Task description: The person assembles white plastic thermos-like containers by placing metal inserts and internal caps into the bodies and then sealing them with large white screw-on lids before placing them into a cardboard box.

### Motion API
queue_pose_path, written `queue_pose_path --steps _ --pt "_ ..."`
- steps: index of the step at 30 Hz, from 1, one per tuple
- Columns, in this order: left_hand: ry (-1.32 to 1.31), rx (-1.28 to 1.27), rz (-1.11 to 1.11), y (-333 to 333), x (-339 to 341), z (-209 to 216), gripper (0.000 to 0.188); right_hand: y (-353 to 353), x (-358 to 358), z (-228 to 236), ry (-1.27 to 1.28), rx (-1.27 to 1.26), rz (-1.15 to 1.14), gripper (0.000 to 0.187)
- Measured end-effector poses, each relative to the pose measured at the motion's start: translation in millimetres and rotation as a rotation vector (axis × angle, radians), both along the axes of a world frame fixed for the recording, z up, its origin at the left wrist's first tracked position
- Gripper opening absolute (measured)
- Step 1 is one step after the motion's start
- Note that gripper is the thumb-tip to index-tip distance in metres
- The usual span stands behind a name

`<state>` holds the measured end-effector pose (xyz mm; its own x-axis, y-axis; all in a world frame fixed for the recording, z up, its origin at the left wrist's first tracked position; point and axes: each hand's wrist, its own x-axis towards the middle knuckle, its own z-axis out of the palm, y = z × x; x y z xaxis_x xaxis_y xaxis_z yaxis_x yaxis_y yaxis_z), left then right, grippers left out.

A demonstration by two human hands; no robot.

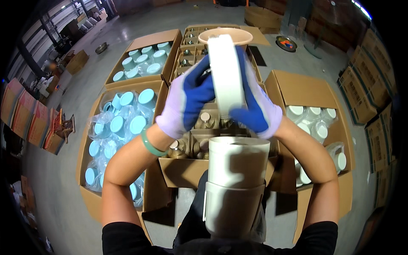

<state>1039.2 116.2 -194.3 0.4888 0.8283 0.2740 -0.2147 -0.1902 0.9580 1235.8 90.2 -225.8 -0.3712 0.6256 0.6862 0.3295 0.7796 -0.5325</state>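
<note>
A thick white round piece, like a large lid (226,76), is held up edge-on between my two gloved hands. My left hand (189,97), in a lilac glove with a blue palm, closes on its left side. My right hand (259,100), gloved the same way, grips the right side with its thumb at the lower edge. Below them a tall white cylindrical container (236,195) stands upright between my legs, its round rim facing up. The carton (212,172) behind it has cardboard dividers, with metallic-topped bottles (205,121) in its cells.
Left, a carton (153,182) holds bagged pale-blue-lidded items (126,98); another such carton (148,42) stands behind. Right, a carton (306,93) holds white-lidded ones (314,111). A beige basin (242,38) sits beyond my hands. Stacked cartons (361,97) line the far right.
</note>
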Motion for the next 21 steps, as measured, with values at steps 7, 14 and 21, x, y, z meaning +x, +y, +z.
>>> queue_pose_path --steps 7,14,21 --pt "0.423 1.373 0.085 31.2 5.7 -42.9 0.056 -4.2 26.6 -1.2 1.004 -0.991 0.239 0.042" --pt "0.025 0.322 0.139 10.8 3.7 -97.2 0.058 -44.1 75.5 6.7 0.111 -0.681 0.013 0.056" --pt "-0.045 -0.042 -0.265 1.8 0.5 -153.2 0.058 -58.3 80.9 -6.6 -0.277 -0.721 0.085 0.043"
